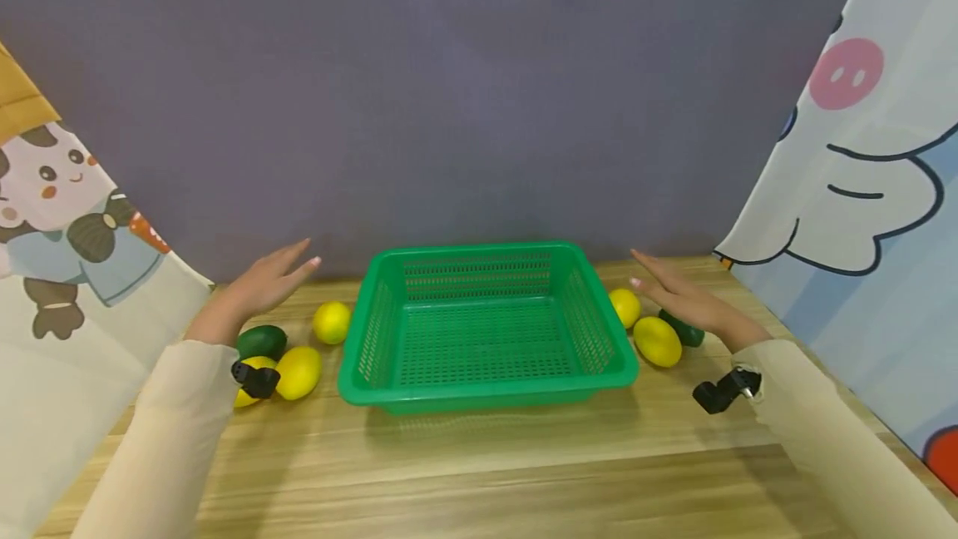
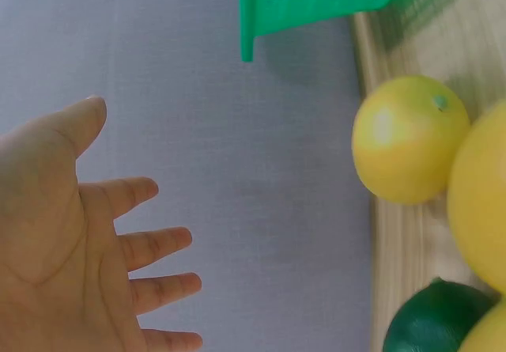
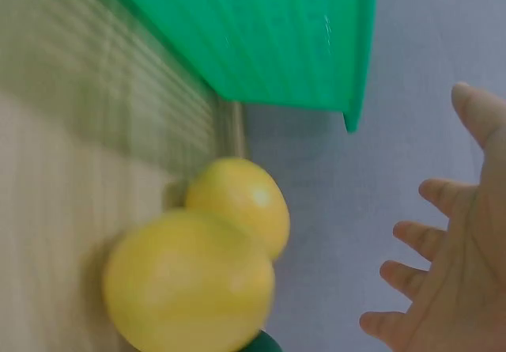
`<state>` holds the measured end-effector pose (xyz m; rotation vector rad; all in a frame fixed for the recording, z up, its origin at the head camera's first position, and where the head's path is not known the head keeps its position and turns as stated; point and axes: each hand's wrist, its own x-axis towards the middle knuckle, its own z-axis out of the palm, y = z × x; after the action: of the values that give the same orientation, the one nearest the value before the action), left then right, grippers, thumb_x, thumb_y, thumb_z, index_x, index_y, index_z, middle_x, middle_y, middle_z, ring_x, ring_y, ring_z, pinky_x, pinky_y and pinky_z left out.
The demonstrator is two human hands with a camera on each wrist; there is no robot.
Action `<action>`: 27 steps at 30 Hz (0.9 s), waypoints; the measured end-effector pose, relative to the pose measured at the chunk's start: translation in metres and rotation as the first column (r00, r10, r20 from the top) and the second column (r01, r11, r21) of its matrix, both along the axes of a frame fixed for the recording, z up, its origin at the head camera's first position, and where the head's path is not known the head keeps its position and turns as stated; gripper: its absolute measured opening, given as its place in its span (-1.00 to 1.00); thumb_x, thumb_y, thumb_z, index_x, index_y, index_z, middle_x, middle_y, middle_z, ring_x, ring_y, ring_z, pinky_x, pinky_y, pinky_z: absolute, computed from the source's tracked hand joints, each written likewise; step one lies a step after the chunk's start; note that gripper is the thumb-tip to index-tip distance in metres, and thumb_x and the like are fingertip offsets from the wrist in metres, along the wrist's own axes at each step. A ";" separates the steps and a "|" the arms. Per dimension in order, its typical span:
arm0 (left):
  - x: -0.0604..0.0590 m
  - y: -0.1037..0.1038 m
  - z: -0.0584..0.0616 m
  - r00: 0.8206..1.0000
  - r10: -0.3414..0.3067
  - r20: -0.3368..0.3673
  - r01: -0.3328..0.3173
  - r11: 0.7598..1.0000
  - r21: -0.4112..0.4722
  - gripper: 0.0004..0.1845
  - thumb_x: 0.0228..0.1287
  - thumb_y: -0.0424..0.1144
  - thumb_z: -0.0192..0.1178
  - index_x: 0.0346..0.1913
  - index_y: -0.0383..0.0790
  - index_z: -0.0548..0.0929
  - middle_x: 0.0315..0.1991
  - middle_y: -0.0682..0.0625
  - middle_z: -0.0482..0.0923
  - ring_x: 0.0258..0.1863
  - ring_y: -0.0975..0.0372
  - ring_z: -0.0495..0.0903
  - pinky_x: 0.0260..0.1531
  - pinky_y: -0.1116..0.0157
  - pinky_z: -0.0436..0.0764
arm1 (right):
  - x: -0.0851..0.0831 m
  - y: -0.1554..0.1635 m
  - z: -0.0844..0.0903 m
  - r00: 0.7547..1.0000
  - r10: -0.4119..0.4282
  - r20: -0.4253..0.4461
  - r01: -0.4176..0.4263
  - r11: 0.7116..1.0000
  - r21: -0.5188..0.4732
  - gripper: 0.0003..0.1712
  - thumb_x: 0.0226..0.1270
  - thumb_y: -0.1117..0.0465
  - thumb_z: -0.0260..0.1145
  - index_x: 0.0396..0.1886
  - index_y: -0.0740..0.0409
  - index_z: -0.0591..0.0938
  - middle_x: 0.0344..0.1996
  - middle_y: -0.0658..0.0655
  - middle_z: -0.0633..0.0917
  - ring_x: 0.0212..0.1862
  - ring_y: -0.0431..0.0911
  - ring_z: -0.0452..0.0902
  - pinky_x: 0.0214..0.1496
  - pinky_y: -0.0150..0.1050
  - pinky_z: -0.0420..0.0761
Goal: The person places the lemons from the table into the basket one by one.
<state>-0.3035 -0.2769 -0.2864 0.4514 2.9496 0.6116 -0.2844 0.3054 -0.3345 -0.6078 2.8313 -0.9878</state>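
Note:
A green plastic basket point(image 1: 486, 393) with slotted walls stands mid-table, and nothing lies inside it. My left hand point(image 1: 264, 285) hovers left of it, fingers spread and holding nothing. Below that hand lie a dark green fruit point(image 1: 262, 343), a round yellow fruit point(image 1: 332, 323) and two larger yellow fruits, one point(image 1: 299, 373) partly covering the other. To the basket's right hovers my right hand point(image 1: 692, 302), its palm bare in the right wrist view. Near it are a small yellow fruit point(image 1: 624, 307), a larger yellow fruit point(image 1: 658, 342) and a dark green fruit point(image 1: 692, 333) partly hidden by the hand.
The wooden table point(image 1: 479, 489) ends at a grey backdrop point(image 1: 479, 106) close behind the basket. Printed cloths hang at both sides, the left one point(image 1: 90, 389) with a cartoon figure and the right one point(image 1: 883, 289) with a pink snout. Small black devices sit at both wrists.

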 end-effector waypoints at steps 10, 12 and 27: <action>0.016 -0.017 -0.009 1.000 -0.001 -0.010 0.001 1.000 -0.025 -0.23 0.49 0.15 -0.35 0.45 -0.41 -0.10 0.40 -0.49 -0.15 0.32 -0.40 -0.15 0.18 -0.35 -0.12 | 0.024 -0.019 -0.012 0.998 0.045 -0.037 -0.047 0.998 -0.046 -0.25 0.50 0.06 -0.02 0.48 0.27 -0.08 0.43 0.44 -0.09 0.40 0.40 -0.24 0.25 0.43 -0.12; 0.018 -0.021 -0.012 1.000 0.013 -0.009 -0.014 1.000 -0.027 -0.23 0.48 0.16 -0.35 0.46 -0.40 -0.10 0.40 -0.49 -0.15 0.32 -0.41 -0.14 0.16 -0.37 -0.11 | 0.028 -0.023 -0.013 0.998 0.048 -0.043 -0.051 0.997 -0.060 -0.26 0.50 0.07 -0.01 0.49 0.23 -0.08 0.44 0.42 -0.08 0.41 0.39 -0.23 0.24 0.43 -0.11; 0.028 -0.046 -0.033 0.998 0.052 -0.034 -0.052 0.998 -0.018 -0.25 0.50 0.10 -0.31 0.45 -0.43 -0.11 0.36 -0.55 -0.13 0.29 -0.43 -0.11 0.15 -0.36 -0.05 | 0.060 -0.038 -0.032 0.991 -0.044 -0.123 0.024 0.987 -0.156 -0.26 0.44 0.12 0.09 0.50 0.07 0.01 0.42 0.43 0.03 0.38 0.42 -0.10 0.19 0.45 0.01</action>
<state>-0.2757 -0.3225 -0.3194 0.3882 3.0046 0.5874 -0.2245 0.2672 -0.3661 -0.6606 2.9015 -1.2254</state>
